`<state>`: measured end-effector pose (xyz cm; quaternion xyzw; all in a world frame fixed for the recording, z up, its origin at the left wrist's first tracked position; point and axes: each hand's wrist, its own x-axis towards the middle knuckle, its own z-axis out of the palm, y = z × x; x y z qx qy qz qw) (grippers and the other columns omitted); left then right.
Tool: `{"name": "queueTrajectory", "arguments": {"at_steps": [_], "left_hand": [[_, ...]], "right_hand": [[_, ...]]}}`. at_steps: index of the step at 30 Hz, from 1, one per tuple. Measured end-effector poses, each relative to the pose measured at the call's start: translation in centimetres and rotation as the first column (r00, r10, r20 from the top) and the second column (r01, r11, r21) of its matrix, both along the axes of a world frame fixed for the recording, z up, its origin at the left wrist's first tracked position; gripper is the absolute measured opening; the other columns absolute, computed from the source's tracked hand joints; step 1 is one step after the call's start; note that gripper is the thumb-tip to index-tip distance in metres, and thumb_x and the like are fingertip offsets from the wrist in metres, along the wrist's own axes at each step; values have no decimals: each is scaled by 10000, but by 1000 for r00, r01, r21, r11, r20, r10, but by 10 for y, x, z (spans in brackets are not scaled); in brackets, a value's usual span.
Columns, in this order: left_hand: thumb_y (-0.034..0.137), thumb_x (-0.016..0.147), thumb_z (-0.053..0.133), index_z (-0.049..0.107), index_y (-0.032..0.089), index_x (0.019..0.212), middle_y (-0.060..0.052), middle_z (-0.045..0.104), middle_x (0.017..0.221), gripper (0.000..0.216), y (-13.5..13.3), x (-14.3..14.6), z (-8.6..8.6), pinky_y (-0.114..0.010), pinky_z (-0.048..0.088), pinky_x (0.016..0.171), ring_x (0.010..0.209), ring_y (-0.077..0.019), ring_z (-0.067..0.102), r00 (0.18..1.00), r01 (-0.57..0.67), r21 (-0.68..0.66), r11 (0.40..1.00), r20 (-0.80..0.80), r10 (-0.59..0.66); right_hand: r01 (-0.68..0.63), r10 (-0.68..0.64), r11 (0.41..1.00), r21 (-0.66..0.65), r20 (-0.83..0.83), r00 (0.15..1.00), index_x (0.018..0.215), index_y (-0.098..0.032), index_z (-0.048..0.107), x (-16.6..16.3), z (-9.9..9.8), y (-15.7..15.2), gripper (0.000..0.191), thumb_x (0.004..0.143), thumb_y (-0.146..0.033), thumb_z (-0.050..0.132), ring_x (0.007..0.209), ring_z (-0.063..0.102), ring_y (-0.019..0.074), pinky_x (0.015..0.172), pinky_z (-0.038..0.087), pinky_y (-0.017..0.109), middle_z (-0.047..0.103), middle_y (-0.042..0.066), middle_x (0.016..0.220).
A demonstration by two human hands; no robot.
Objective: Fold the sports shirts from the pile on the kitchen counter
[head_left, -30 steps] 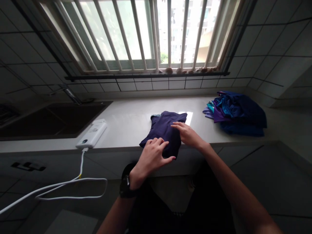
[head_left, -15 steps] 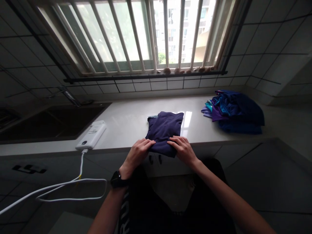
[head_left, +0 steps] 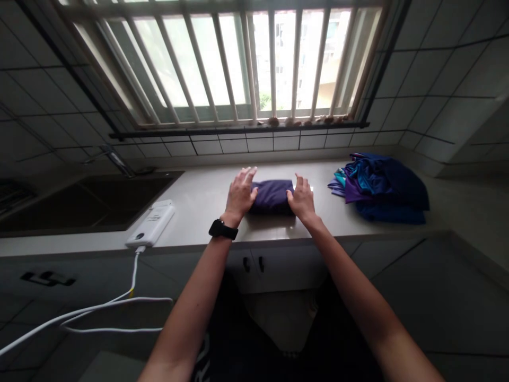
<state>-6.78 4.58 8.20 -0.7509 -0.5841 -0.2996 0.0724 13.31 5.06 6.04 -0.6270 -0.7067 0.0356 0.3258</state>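
Note:
A dark purple cloth (head_left: 271, 195) lies folded into a small rectangle on the pale counter (head_left: 207, 207) below the barred window. My left hand (head_left: 240, 194) rests at its left end with fingers stretched out. My right hand (head_left: 301, 197) rests at its right end, fingers also out flat. Both hands touch the cloth's sides and hold nothing. A black watch sits on my left wrist.
A pile of blue and purple clothes (head_left: 382, 185) lies on the counter to the right. A white power bank (head_left: 151, 224) lies at the left near the counter edge, its white cable (head_left: 99, 310) hanging down. A dark sink (head_left: 79, 196) with a tap is further left.
Both hands gripped the cloth's near edge and folded it away from me, halving its length. They now lie open at the ends of the smaller bundle.

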Motion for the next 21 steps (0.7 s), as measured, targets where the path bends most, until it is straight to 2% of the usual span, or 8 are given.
{"name": "queueTrajectory", "arguments": {"at_steps": [3, 4, 8, 11, 13, 16, 19, 21], "left_hand": [[328, 981, 573, 565, 188, 1473, -142, 567, 1556, 511, 5, 7, -29, -406, 424, 1200, 1442, -283, 530, 996, 53, -302, 952, -49, -71], [370, 981, 578, 565, 186, 1472, -147, 571, 1553, 525, 5, 7, -38, -405, 429, 1197, 1435, -287, 541, 998, 40, -360, 932, -39, -58], [583, 834, 750, 441, 110, 1547, -250, 471, 1613, 909, 6, -1, -52, -462, 385, 1225, 1531, -388, 410, 984, -107, -359, 927, 98, 151], [605, 754, 819, 416, 102, 1524, -285, 569, 1507, 1004, 15, -9, -49, -487, 467, 1146, 1431, -413, 532, 930, -65, -426, 902, 303, 210], [468, 752, 835, 439, 124, 1484, -246, 653, 1395, 901, 19, -14, -46, -454, 518, 1089, 1331, -362, 621, 879, 21, -375, 927, 449, 161], [269, 741, 745, 439, 163, 1482, -151, 711, 1236, 809, 12, -27, -40, -396, 573, 989, 1156, -270, 701, 781, 166, -177, 970, 625, -20], [246, 776, 585, 497, 198, 1477, -78, 741, 1053, 708, -16, -45, -31, -413, 601, 909, 972, -235, 734, 674, 383, -61, 922, 701, -234], [265, 819, 516, 620, 196, 1379, -78, 760, 1003, 574, -37, -54, -27, -473, 586, 972, 1000, -263, 737, 677, 487, -91, 868, 668, -309]], "right_hand": [[-65, 70, 986, -151, 34, 997, 1600, -85, 375, -4, -14, -1, 622, 1012, -268, 463, 1386, 544, 313, 1119, 458, 396, 538, 224, 1533], [-83, 89, 976, -203, 20, 996, 1596, -82, 380, -4, -18, -3, 620, 1019, -292, 465, 1389, 549, 304, 1122, 458, 381, 550, 221, 1526], [-38, 28, 965, -261, -43, 999, 1594, -86, 371, 3, -25, -6, 700, 1004, -421, 543, 1403, 552, 320, 1135, 454, 399, 576, 221, 1512], [-48, 11, 973, -225, -162, 987, 1562, -123, 413, 4, -20, -3, 744, 922, -417, 656, 1310, 618, 344, 1107, 478, 477, 692, 196, 1351], [-175, 112, 972, -155, -349, 930, 1542, -164, 427, 3, -18, -1, 726, 873, -316, 663, 1202, 676, 300, 1057, 518, 463, 750, 141, 1217], [-350, 299, 936, 35, -602, 740, 1494, -205, 462, 9, -21, -7, 707, 799, -203, 590, 1060, 716, 233, 977, 561, 407, 773, 70, 1062], [-511, 444, 854, 97, -645, 622, 1296, -188, 621, 30, -27, -20, 568, 742, -156, 498, 842, 733, 222, 900, 589, 417, 749, 27, 827], [-584, 478, 812, 17, -594, 647, 1146, -165, 701, 45, -30, -29, 482, 740, -141, 443, 783, 736, 230, 876, 599, 429, 749, 49, 794]]}}
